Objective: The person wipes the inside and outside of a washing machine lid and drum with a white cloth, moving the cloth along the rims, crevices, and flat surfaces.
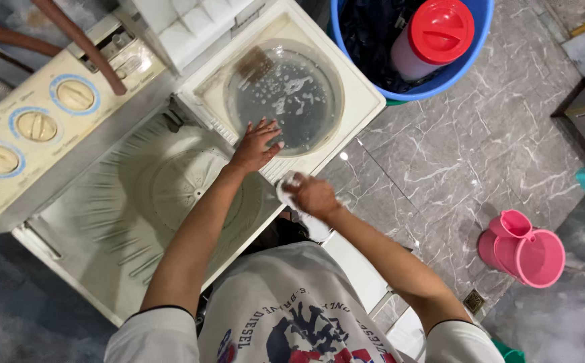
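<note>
While a person leans over a twin-tub washing machine, three round dials line its cream control panel at the upper left of the frame, with a brown hose crossing above them. Below the panel, the open wash tub shows its ribbed walls and round agitator. At centre, the left hand lies flat, fingers spread wide, on the rim of the clear round spinner lid, which is flecked with suds. Just right and lower, the right hand is closed around a white cloth, pressed to the machine's front edge. At the top right, a blue basin holds dark laundry and a red-capped container. On the grey marble floor at lower right stands a pink jug.
</note>
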